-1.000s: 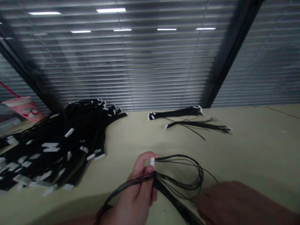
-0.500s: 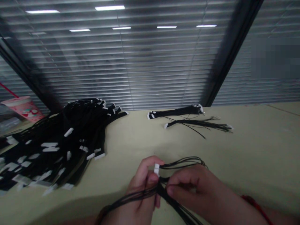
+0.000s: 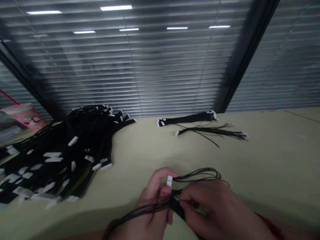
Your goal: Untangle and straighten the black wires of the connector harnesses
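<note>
Between the thumb and index finger of my left hand [image 3: 155,200] a small white connector [image 3: 169,181] is pinched. Thin black wires [image 3: 200,173] run from it, looping out to the right, and others trail left across my left wrist. My right hand [image 3: 212,206] is just right of the connector, thumb and index fingertips pressed together on the black wires beside it. How many wires those fingertips grip is hidden. A thicker black wire bundle [image 3: 177,208] slopes down to the right beneath my right hand.
At the left lies a large heap of black wire harnesses [image 3: 82,140] with white connectors. Two smaller bundles sit at the back: a tidy one [image 3: 187,118] and a splayed one [image 3: 212,131]. A pink cup [image 3: 27,116] with a red straw stands far left. Window blinds [image 3: 140,66] rise behind the table.
Both hands and the connector have shifted slightly to the right. My right hand has turned a little, now covering more of the wire bundle below it.
</note>
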`<control>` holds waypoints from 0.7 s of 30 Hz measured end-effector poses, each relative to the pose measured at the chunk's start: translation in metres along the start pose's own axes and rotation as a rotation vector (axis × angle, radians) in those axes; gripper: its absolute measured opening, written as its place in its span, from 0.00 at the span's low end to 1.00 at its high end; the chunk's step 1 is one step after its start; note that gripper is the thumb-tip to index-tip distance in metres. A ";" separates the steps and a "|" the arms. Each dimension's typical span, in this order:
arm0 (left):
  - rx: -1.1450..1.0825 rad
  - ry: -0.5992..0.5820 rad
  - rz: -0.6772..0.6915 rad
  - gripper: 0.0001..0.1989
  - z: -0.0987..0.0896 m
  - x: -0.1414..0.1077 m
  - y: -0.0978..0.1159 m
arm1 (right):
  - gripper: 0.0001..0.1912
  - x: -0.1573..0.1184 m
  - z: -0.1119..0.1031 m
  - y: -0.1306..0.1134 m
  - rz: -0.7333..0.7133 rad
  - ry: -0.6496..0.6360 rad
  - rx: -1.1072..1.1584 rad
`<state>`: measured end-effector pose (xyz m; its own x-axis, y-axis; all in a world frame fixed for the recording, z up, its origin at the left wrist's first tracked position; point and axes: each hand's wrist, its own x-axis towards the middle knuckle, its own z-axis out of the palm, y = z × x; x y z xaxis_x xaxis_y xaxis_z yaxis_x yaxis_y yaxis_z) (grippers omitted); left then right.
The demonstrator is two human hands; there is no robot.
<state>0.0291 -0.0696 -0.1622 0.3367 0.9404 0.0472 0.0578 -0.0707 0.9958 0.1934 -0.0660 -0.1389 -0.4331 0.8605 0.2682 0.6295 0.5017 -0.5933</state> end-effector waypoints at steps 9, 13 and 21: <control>0.001 0.023 -0.048 0.15 0.001 -0.001 -0.003 | 0.09 -0.002 0.002 0.001 -0.070 -0.032 0.064; 0.039 -0.010 -0.039 0.14 0.000 0.000 -0.002 | 0.10 -0.001 0.004 0.001 -0.039 0.014 0.054; 0.022 -0.009 -0.036 0.15 0.001 0.002 -0.002 | 0.08 -0.007 0.004 0.002 -0.094 0.096 -0.115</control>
<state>0.0309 -0.0683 -0.1637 0.3420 0.9396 0.0105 0.0910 -0.0442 0.9949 0.1951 -0.0708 -0.1452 -0.4329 0.8112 0.3931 0.6614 0.5821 -0.4729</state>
